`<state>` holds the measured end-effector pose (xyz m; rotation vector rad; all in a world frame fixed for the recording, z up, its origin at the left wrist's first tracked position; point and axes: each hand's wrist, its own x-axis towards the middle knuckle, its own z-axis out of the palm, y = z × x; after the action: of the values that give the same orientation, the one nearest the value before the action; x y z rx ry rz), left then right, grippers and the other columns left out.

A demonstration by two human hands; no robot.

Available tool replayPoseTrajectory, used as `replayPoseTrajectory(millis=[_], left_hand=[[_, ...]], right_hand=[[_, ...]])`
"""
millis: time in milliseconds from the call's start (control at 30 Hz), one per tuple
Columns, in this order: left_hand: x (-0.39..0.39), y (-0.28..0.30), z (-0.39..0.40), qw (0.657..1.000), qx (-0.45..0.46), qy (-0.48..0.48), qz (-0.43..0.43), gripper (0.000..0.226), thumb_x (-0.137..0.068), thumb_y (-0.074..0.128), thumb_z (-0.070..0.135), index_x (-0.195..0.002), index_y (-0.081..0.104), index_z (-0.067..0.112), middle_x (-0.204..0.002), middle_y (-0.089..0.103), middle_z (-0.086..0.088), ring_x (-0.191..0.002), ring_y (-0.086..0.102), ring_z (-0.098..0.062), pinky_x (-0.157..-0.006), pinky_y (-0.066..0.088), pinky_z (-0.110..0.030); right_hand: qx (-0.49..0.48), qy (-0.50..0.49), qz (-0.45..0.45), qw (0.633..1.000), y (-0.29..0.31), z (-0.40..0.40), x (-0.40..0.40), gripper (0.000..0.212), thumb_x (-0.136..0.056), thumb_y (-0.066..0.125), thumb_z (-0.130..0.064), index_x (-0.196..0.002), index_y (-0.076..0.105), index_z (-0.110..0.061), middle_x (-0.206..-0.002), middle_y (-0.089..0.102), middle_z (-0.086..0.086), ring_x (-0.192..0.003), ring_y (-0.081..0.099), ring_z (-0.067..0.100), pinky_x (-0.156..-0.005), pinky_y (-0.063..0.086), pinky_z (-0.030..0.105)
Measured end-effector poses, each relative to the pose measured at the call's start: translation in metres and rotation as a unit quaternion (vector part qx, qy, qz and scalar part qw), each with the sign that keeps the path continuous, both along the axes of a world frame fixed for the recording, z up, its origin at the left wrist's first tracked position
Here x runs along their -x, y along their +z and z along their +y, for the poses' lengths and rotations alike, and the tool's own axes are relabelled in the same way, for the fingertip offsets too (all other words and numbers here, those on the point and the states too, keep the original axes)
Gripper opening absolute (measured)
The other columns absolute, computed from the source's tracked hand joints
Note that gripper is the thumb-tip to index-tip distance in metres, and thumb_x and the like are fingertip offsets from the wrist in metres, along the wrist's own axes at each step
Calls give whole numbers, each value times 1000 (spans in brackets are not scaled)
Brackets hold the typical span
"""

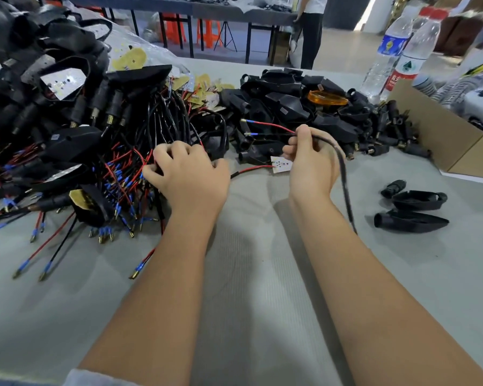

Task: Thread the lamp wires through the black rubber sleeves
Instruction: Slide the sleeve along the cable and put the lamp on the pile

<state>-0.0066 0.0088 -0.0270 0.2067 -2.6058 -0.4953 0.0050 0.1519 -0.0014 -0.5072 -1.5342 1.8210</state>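
Note:
My right hand (310, 160) pinches a red and black lamp wire pair (268, 128) whose blue-tipped brass ends point left; a black braided length (343, 174) of it trails back over my forearm. A small white LED board (281, 164) with a red wire lies just left of that hand. My left hand (187, 171) rests with curled fingers on the edge of a heap of red and black wires (117, 174); what its fingertips grip is hidden. Black rubber sleeves (385, 135) lie piled behind my right hand.
Finished black lamp housings (67, 87) pile up at the left. More housings (285, 101) and an orange lens (327, 98) sit centre back. Three loose black parts (413, 210) lie at the right. A cardboard box (441, 135) and water bottles (402, 51) stand far right.

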Motion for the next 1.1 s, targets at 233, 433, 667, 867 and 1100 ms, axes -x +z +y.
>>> replayPoseTrajectory(millis=[233, 433, 667, 867, 1100], left_hand=[[-19, 19, 41, 961, -35, -227, 155, 42, -80, 39, 24, -116, 61, 18, -134, 54, 0, -126, 43, -27, -101, 27, -40], [-12, 17, 64, 881, -372, -278, -89, 42, -81, 27, 49, -91, 61, 25, -80, 68, -1, -85, 64, -21, -84, 52, -46], [-8, 10, 57, 773, -523, -331, -142, 33, -93, 42, 44, -107, 59, 19, -73, 59, -12, -49, 49, -10, -46, 38, -19], [-5, 9, 46, 792, -458, -374, -152, 17, -96, 52, 12, -99, 68, 19, -68, 65, 4, -56, 51, -7, -55, 40, -19], [-4, 6, 52, 812, -445, -356, -124, 27, -100, 43, 6, -91, 65, 17, -56, 51, 7, -47, 42, -2, -50, 36, -14]], right_hand=[[-27, 179, -153, 972, -5, 18, -11, 38, -102, 50, -18, -65, 56, -10, -41, 49, -7, -34, 40, 6, -38, 34, 16], [-79, 189, -158, 966, -10, 29, -13, 32, -99, 54, -20, -69, 60, -10, -48, 49, -5, -40, 39, 9, -44, 33, 23], [-49, 190, -138, 971, -11, 29, -14, 33, -101, 50, -20, -69, 59, -12, -46, 48, -6, -37, 37, 7, -39, 31, 19], [74, 124, -72, 987, -11, 34, -17, 30, -103, 49, -22, -77, 59, -11, -52, 53, -4, -42, 43, 8, -46, 39, 20], [71, 192, -49, 978, -11, 30, -18, 22, -101, 51, -14, -82, 61, -8, -59, 56, 0, -45, 48, 8, -47, 42, 18]])
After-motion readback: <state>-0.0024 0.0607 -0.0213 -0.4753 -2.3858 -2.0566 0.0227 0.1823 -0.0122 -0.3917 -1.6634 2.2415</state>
